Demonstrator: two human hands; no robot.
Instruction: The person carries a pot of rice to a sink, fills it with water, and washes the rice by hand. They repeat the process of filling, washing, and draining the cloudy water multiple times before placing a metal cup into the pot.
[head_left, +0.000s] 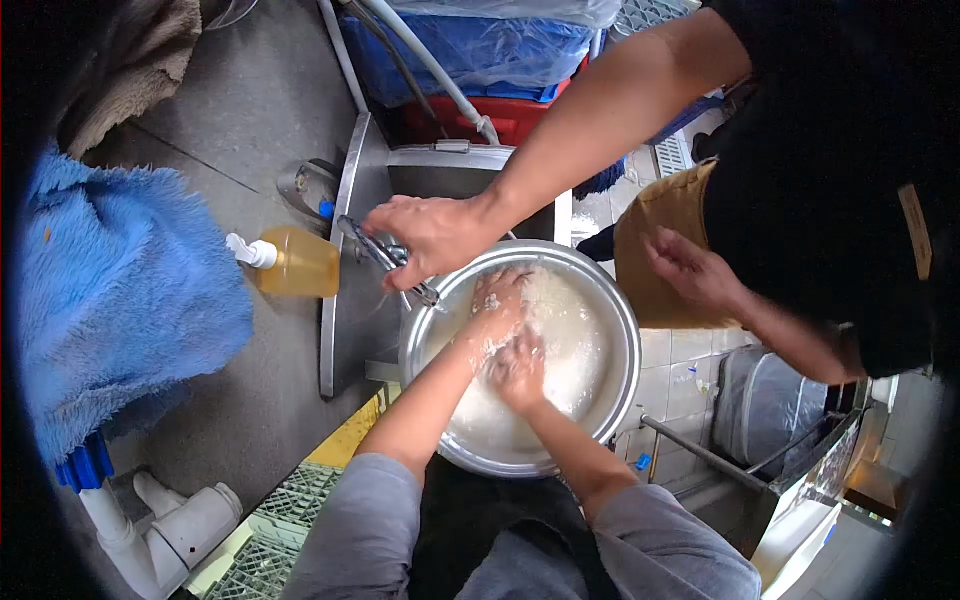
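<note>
A large round metal basin holds cloudy white water with pale grains that look like rice. Both of my wet hands are inside it, close together on its left side. My left hand lies in the rice with its fingers spread, grains clinging to its back. Just below it, my right hand is blurred, its fingers bent and partly smeared by motion. At the basin's upper left, another person's hand is on a metal faucet, whose spout end reaches the rim.
A metal sink lies behind the basin. Left of it are a soap pump bottle and a blue cloth. The co-worker stands at the right, an arm across the sink. Green crates sit lower left.
</note>
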